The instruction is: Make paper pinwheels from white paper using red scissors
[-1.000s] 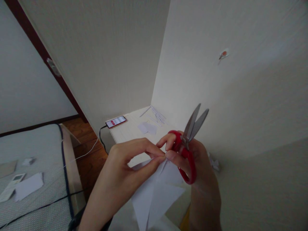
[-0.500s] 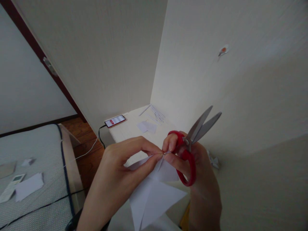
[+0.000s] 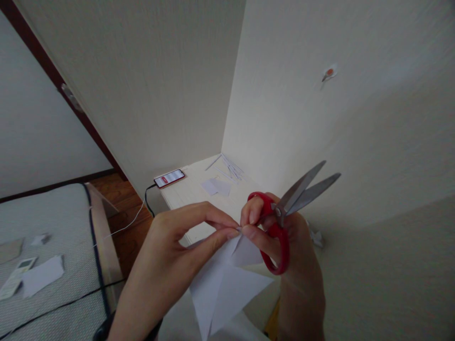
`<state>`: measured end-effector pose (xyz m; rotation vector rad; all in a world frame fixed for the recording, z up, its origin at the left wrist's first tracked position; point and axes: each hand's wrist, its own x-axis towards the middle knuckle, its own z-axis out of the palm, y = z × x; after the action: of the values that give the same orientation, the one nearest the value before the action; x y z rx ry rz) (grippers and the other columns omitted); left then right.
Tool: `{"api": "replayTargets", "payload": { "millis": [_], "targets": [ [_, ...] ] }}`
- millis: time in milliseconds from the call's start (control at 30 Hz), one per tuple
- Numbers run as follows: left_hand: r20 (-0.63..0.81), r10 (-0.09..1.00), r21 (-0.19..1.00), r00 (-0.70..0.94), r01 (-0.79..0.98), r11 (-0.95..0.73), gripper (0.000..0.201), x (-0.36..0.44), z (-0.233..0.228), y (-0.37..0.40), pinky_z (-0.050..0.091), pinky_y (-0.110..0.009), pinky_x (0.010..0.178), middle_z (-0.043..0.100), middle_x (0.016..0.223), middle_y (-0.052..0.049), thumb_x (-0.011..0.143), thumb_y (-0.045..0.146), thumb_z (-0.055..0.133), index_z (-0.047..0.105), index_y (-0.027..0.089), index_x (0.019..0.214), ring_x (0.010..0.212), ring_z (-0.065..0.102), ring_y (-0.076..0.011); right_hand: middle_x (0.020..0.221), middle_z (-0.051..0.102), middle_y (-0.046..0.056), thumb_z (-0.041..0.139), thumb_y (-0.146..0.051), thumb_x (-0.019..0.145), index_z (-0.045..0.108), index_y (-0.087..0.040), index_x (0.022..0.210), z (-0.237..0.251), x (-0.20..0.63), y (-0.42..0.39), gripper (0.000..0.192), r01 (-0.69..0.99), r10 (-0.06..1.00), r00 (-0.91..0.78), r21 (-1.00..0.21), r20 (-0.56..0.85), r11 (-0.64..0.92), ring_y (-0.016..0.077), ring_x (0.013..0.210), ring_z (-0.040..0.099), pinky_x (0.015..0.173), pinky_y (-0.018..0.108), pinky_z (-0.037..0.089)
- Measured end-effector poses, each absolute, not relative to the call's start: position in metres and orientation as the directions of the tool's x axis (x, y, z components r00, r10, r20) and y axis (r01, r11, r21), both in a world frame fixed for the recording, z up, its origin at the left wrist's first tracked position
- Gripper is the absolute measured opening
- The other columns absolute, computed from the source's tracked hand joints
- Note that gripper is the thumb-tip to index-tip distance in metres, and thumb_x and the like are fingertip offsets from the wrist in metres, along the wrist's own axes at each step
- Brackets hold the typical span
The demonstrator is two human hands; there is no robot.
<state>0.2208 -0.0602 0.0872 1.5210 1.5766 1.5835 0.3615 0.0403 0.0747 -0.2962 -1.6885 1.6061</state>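
Observation:
A white sheet of paper (image 3: 227, 289), creased and cut into pointed flaps, hangs below my fingertips. My left hand (image 3: 185, 255) pinches its top edge between thumb and index finger. My right hand (image 3: 273, 241) pinches the same edge right beside, fingertips nearly touching the left ones. Looped on that hand are red-handled scissors (image 3: 284, 213), their blades apart and pointing up to the right, away from the paper. The exact spot being pinched is mostly covered by the fingertips.
On the small white table (image 3: 192, 180) lie a phone (image 3: 169, 178) with a cable, paper pieces (image 3: 215, 186) and several thin paper strips (image 3: 231, 168). To the left, a mattress (image 3: 71, 213) bears a remote (image 3: 17, 277) and paper (image 3: 42, 275). Walls rise behind and to the right.
The scissors have tilted so that their blades point further right and lower. Both hands keep their pinch on the paper, with the fingertips shifted slightly.

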Motion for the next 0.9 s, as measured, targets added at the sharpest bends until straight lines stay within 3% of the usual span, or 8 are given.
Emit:
{"api": "replayTargets", "payload": {
  "millis": [900],
  "targets": [
    [0.437,0.853,0.807,-0.285,0.542,-0.232,0.013,0.2221,0.0891,-0.0613,0.046,-0.019,0.07,0.07,0.078,0.007,0.082,0.012,0.064,0.065,0.024,0.079,0.074,0.065,-0.0097,0.077,0.057,-0.005,0.063,0.0,0.076,0.057,-0.025,0.079,0.0774,0.3576,0.0377,0.026,-0.337,0.633,-0.651,-0.907,0.419,0.253,0.0125,0.072,0.053,0.067,0.026,0.041]
  ]
}}
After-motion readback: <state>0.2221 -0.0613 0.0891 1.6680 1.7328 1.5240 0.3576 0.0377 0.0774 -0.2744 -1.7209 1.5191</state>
